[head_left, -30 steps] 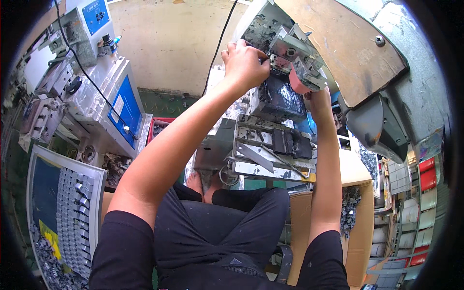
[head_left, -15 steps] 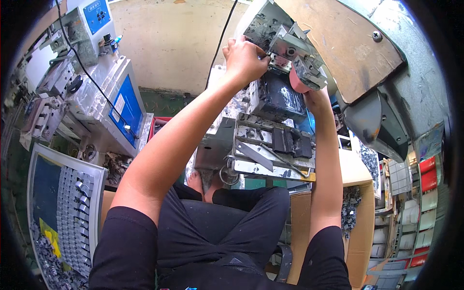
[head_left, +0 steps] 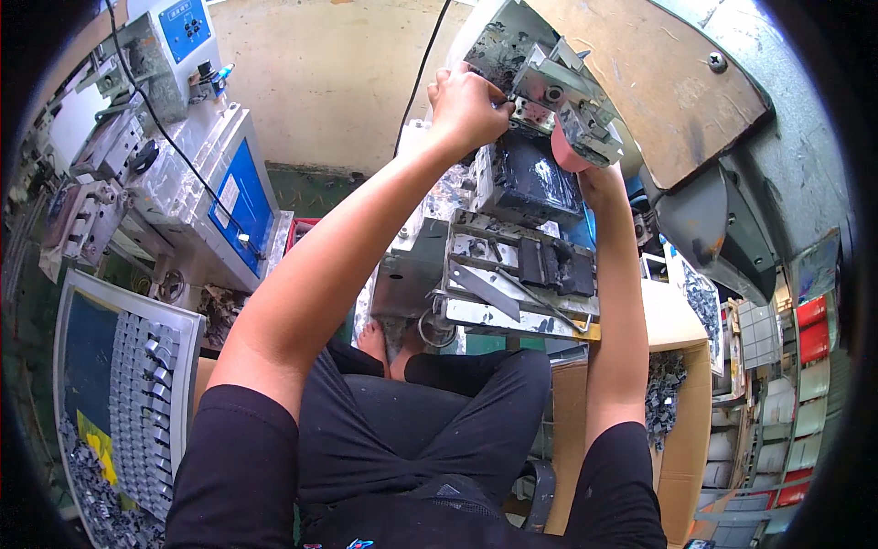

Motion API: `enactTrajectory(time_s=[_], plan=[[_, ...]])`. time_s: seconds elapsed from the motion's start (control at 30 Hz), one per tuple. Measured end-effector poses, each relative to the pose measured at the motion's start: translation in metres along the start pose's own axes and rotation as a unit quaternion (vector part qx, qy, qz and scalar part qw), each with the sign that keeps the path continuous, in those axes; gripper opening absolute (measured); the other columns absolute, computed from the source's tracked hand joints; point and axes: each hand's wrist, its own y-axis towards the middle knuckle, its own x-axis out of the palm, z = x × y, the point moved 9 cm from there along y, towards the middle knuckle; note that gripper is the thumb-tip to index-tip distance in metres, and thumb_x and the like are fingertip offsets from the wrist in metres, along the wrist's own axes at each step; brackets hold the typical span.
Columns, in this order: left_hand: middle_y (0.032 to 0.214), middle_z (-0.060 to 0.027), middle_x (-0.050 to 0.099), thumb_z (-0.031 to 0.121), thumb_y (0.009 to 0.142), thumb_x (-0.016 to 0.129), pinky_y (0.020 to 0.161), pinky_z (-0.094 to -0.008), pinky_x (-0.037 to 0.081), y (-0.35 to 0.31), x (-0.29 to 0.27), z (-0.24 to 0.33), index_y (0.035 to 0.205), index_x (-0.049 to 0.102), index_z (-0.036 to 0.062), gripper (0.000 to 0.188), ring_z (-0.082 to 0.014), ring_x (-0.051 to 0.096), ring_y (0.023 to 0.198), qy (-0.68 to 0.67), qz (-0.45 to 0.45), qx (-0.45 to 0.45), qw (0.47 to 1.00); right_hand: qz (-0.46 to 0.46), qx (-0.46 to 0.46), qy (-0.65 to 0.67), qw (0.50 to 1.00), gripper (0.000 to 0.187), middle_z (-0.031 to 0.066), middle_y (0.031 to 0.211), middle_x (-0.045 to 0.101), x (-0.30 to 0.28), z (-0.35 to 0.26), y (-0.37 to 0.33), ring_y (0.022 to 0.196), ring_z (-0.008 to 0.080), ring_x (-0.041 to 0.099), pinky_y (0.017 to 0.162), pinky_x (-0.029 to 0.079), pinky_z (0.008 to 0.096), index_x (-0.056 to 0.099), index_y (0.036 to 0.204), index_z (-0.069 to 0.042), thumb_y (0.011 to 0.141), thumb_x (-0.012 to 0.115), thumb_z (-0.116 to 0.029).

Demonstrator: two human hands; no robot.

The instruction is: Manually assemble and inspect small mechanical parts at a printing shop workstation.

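Note:
I sit in front of a grey, ink-stained printing machine (head_left: pixel 521 265). My left hand (head_left: pixel 465 102) reaches up and grips the left side of the machine's metal head block (head_left: pixel 558 91), fingers curled on it. My right hand (head_left: pixel 599 183) is raised under the right end of that block, mostly hidden behind it, touching a pink rubber pad (head_left: pixel 565 151) mounted beneath the head. A black ink tray (head_left: pixel 526 183) sits just below both hands.
A second machine with a blue panel (head_left: pixel 240 206) stands to my left. A tray of several small grey parts (head_left: pixel 137 366) lies at lower left. A cardboard box (head_left: pixel 677 412) with dark parts is at my right, beside stacked red and white bins (head_left: pixel 809 329).
Both hands stay on the head block; my left hand has shifted slightly upward along it. The view has moved a little.

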Motion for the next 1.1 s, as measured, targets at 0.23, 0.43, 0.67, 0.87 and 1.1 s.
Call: enactTrajectory(time_s=[0.23,0.43,0.67,0.87,1.1], plan=[[0.117,-0.0136,0.061,0.043,0.076,0.079,0.105,-0.0459,0.037,0.003,0.003,0.003,0.096,0.081,0.0208,0.03,-0.0346,0.049,0.121,0.014,-0.004,0.016,1.0,0.023,0.065,0.036,0.997,0.044,0.0048,0.121,0.066,-0.041,0.003,0.032,0.107,0.0156,0.064,0.09,0.051,0.0319,0.056,0.132,-0.006,0.092,0.069,-0.019],[0.112,-0.0124,0.062,0.045,0.075,0.08,0.103,-0.046,0.036,-0.001,-0.011,-0.024,0.096,0.082,0.0232,0.03,-0.0334,0.05,0.119,0.048,0.021,0.014,0.999,-0.034,-0.012,-0.002,0.999,0.045,0.0059,0.123,0.065,0.036,0.012,-0.038,0.109,0.0165,0.064,0.092,0.051,0.0325,0.056,0.132,-0.004,0.092,0.069,-0.019],[0.111,-0.0115,0.062,0.045,0.076,0.079,0.101,-0.043,0.036,-0.001,0.004,0.008,0.095,0.081,0.0221,0.03,-0.0323,0.051,0.118,0.014,0.021,0.031,0.999,-0.009,-0.185,-0.126,0.975,0.039,0.0066,0.122,0.067,0.048,-0.045,-0.072,0.109,0.0183,0.065,0.092,0.051,0.0323,0.061,0.126,-0.002,0.091,0.068,-0.017],[0.112,-0.0125,0.063,0.044,0.076,0.079,0.102,-0.0442,0.036,-0.003,0.001,-0.003,0.096,0.081,0.0218,0.03,-0.0325,0.053,0.118,0.007,0.026,0.021,0.999,0.007,-0.232,-0.223,0.947,0.037,0.0078,0.12,0.068,0.049,-0.046,-0.07,0.108,0.0184,0.065,0.092,0.051,0.0326,0.062,0.124,-0.001,0.091,0.068,-0.017],[0.112,-0.0141,0.063,0.046,0.077,0.076,0.102,-0.0454,0.037,-0.007,-0.003,0.0,0.097,0.081,0.0219,0.032,-0.0344,0.053,0.117,0.006,0.016,0.011,1.0,0.041,-0.295,-0.36,0.884,0.036,0.0094,0.119,0.068,0.048,-0.058,-0.078,0.107,0.0184,0.065,0.091,0.051,0.0331,0.063,0.122,0.0,0.091,0.068,-0.017]])
